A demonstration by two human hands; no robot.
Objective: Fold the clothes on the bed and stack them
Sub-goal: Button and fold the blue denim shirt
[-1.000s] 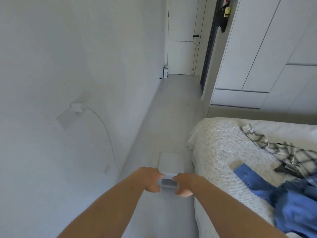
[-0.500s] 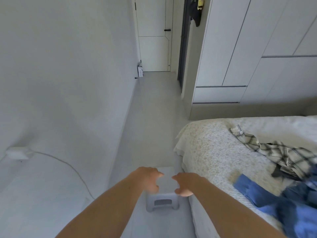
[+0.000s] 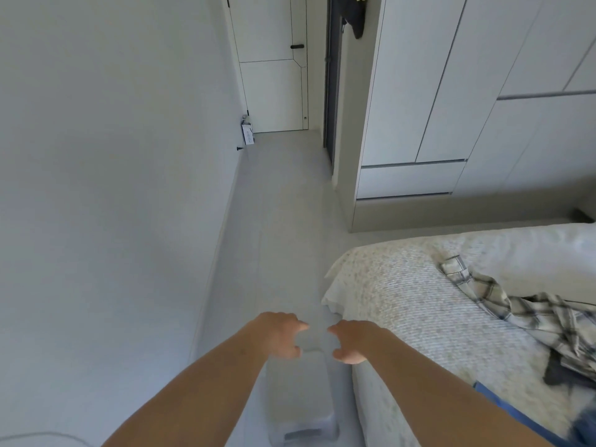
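Plaid shirt and blue garment lie right of us on the bed | left hand, right hand apart, empty, loosely curled over the stool | right hand nearer the clothes, we judge.

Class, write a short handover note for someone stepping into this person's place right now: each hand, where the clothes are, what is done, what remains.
Left hand: loosely curled, holding nothing, above the grey stool on the floor.
Right hand: the same, empty, beside the bed.
Clothes: plaid shirt, a dark item and blue garment lie crumpled on the bed.
Done: nothing folded or stacked.
Left: fold each piece, then stack them.
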